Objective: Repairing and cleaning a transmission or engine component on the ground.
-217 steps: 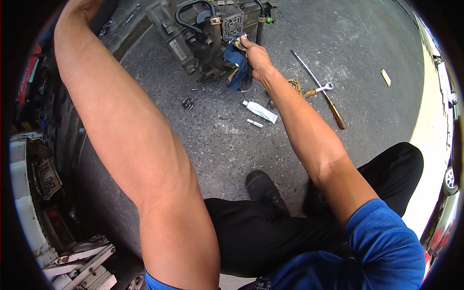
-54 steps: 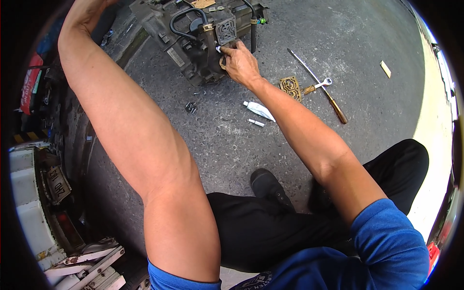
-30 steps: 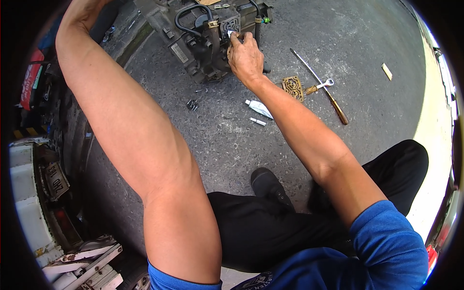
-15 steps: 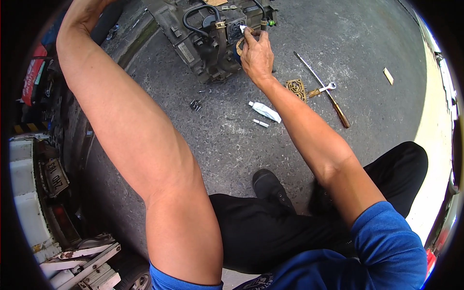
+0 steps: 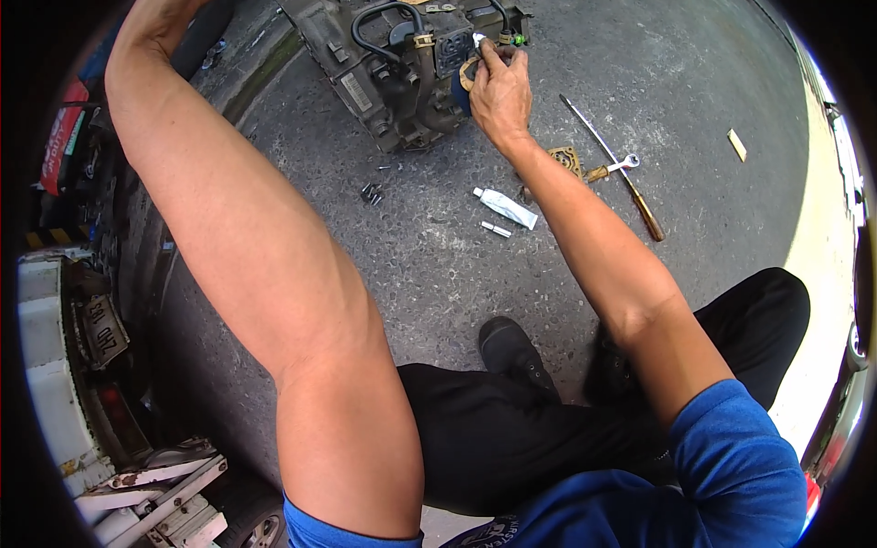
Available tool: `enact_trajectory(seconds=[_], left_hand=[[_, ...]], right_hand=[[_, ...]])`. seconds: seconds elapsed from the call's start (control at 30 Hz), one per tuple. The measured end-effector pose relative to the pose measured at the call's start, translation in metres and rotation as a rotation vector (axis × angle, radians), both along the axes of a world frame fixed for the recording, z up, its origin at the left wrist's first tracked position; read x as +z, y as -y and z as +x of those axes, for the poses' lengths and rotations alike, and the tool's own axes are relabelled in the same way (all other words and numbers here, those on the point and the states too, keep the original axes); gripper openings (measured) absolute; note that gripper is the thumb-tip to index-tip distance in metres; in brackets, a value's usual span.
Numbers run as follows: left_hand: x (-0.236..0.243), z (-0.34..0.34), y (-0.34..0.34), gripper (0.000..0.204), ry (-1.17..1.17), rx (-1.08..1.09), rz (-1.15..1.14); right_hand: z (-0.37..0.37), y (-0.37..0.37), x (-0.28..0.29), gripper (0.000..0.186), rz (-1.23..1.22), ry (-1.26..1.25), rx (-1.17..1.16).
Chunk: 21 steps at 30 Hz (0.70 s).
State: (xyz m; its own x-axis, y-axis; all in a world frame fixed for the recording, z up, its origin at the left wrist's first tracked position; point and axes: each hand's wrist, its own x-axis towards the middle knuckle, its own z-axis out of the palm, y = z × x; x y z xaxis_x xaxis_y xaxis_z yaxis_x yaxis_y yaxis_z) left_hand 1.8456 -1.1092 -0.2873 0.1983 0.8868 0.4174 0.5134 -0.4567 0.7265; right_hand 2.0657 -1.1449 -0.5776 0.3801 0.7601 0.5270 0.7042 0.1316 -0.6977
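My right hand (image 5: 501,96) reaches to the near side of a dark metal gearbox-like unit (image 5: 370,87). Its thumb and fingers are pinched round a small white scrap (image 5: 478,39), perhaps cloth or paper, against a dark flat face of the unit. Just left of that hand, partly hidden by it, is a dark blue round part (image 5: 461,96) with a tan ring on top. A black hose (image 5: 426,78) with a brass-coloured clamp runs beside this. My left arm stretches up to the top left edge, and its hand lies outside the picture.
On the concrete lie a white tube (image 5: 508,209), its small white cap piece (image 5: 496,229), several dark bolts (image 5: 372,194), a brass-coloured plate (image 5: 565,162), a ratchet (image 5: 628,163), a long screwdriver (image 5: 650,219) and a wooden strip (image 5: 736,145). A white vehicle part (image 5: 46,320) stands at left.
My right hand has slid a little up and right, carrying the white scrap across the unit's flat face. The whole view has shifted slightly. My left arm stays much the same.
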Motion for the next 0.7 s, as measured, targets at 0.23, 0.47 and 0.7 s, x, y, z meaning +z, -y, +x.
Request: enact_trajectory(seconds=[0.23,0.47,0.7], left_hand=[[0.007,0.012,-0.062,0.085,-0.197,0.253,0.128],[-0.001,0.012,-0.048,0.082,-0.061,0.074,0.047],[0.001,0.013,-0.011,0.082,-0.042,0.055,0.048]], right_hand=[[0.003,-0.004,0.001,0.032,-0.156,0.106,0.068],[0.005,-0.013,-0.001,0.035,0.116,0.103,-0.051],[0.024,0.0,-0.006,0.034,-0.347,0.276,0.084]])
